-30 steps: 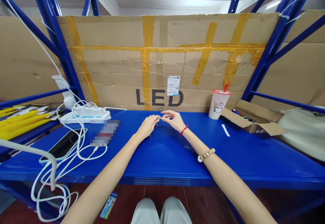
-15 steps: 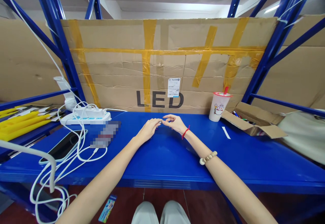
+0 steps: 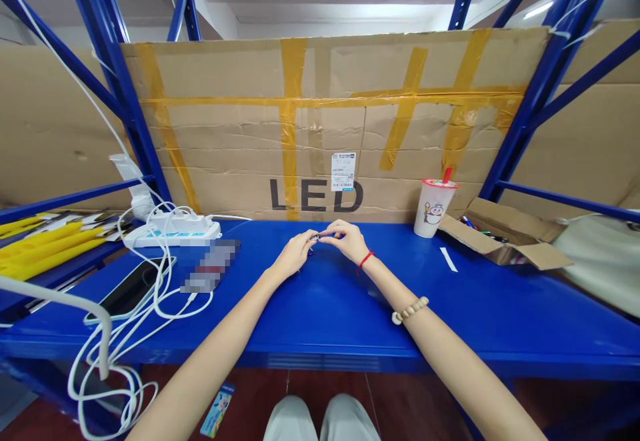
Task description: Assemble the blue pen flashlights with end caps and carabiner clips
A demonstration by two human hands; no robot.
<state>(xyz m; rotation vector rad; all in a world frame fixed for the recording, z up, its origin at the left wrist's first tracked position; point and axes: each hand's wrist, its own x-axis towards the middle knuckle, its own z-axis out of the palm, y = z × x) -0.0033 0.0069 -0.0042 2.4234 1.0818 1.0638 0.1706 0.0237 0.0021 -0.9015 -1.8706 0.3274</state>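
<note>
Over the middle of the blue shelf top (image 3: 340, 307), my hands meet fingertip to fingertip. My left hand (image 3: 295, 254) is closed in a pinch on a small dark, shiny piece (image 3: 315, 237), too small to name. From the other side, my right hand (image 3: 349, 242) pinches at the same piece with thumb and forefinger. A dark purple-blue bit (image 3: 311, 252) shows just under the left fingertips; whether it belongs to the piece I cannot tell. My right wrist wears a red cord (image 3: 367, 259), and a beaded bracelet (image 3: 411, 310) sits further up the forearm.
On the left are a power strip (image 3: 175, 229), tangled white cables (image 3: 163, 281), a phone (image 3: 133, 287) and yellow-handled tools (image 3: 55, 244). To the right stand a paper cup (image 3: 433, 211) with a straw and an open cardboard box (image 3: 515, 227). A white strip (image 3: 449, 259) lies near them.
My right thumb and forefinger have closed in on the small piece, which now shows more plainly between the hands. The view has shifted slightly.
</note>
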